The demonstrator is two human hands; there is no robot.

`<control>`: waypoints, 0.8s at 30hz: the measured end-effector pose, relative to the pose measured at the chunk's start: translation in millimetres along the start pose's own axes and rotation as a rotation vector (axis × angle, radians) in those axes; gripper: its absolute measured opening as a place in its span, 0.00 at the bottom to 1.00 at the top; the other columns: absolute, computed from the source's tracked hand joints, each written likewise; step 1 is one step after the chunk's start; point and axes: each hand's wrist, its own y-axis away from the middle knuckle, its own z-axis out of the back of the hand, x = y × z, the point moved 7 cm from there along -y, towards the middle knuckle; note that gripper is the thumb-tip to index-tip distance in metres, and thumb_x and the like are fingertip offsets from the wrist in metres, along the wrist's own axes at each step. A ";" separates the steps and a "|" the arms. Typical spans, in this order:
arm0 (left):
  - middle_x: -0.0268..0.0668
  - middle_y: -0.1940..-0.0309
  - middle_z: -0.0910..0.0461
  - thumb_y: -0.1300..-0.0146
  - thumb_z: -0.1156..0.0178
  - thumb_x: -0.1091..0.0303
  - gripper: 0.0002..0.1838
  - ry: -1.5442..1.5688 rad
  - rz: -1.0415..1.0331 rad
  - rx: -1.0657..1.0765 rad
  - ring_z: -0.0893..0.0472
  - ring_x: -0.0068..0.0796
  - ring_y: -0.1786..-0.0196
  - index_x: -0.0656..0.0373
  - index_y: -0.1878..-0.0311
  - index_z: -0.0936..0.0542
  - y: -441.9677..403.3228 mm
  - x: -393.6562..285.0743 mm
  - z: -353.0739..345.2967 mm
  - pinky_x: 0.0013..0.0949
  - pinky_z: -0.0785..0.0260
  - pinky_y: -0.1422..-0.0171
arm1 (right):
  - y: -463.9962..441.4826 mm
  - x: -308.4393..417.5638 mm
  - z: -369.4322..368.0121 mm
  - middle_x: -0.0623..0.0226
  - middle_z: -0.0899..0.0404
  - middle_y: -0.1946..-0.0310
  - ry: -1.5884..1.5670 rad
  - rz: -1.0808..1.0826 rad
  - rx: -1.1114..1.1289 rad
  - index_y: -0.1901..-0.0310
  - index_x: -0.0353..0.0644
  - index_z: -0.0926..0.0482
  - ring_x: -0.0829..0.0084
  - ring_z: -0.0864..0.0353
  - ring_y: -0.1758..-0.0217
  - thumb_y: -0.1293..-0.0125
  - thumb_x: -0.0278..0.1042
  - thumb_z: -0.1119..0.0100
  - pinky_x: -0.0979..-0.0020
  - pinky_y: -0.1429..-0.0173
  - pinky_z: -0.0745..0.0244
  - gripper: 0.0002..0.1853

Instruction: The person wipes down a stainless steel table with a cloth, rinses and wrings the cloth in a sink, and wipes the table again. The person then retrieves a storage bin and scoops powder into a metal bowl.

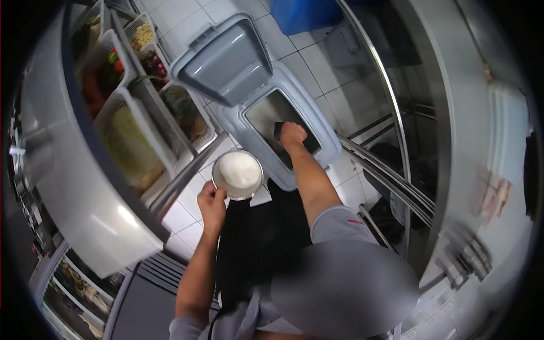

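My left hand grips the near-left rim of a round metal pot, thumb at the edge. White, loose-looking contents fill part of the pot; I cannot tell their exact kind. My right hand reaches over the opening of a grey-blue plastic bin, closed on a small dark object whose kind does not show. The bin's hinged lid stands raised at its far left. Inside the bin a pale grey interior shows, partly hidden by my right hand and forearm. The pot is beside the bin's near-left corner.
White baskets of vegetables sit on a shelf at the left, with a smaller basket of pale yellow pieces farther back. A metal rack rises on the right. A blue container stands on the tiled floor beyond the bin.
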 end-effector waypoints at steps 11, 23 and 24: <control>0.38 0.57 0.22 0.36 0.38 0.78 0.07 -0.012 0.016 0.068 0.26 0.24 0.55 0.66 0.70 0.25 -52.6 23.7 -44.5 0.28 0.35 0.46 | -215.6 -71.2 -270.9 0.59 0.40 0.23 -0.016 -0.097 0.108 0.28 0.39 0.33 0.57 0.36 0.22 0.25 0.42 0.54 0.59 0.18 0.47 0.28; 0.42 0.51 0.19 0.35 0.39 0.78 0.05 0.008 0.051 0.129 0.23 0.27 0.49 0.66 0.68 0.23 -62.4 33.1 -59.6 0.30 0.34 0.41 | -254.0 43.4 -239.0 0.51 0.16 0.51 -0.422 0.111 -0.388 0.52 0.40 0.18 0.49 0.17 0.44 0.40 0.45 0.38 0.56 0.39 0.22 0.20; 0.41 0.51 0.19 0.35 0.39 0.78 0.05 0.013 0.060 0.133 0.23 0.27 0.49 0.66 0.68 0.23 -60.9 32.9 -61.2 0.30 0.34 0.41 | -245.8 44.4 -229.2 0.50 0.16 0.52 -0.463 0.149 -0.376 0.53 0.40 0.17 0.48 0.17 0.45 0.40 0.45 0.38 0.56 0.40 0.23 0.19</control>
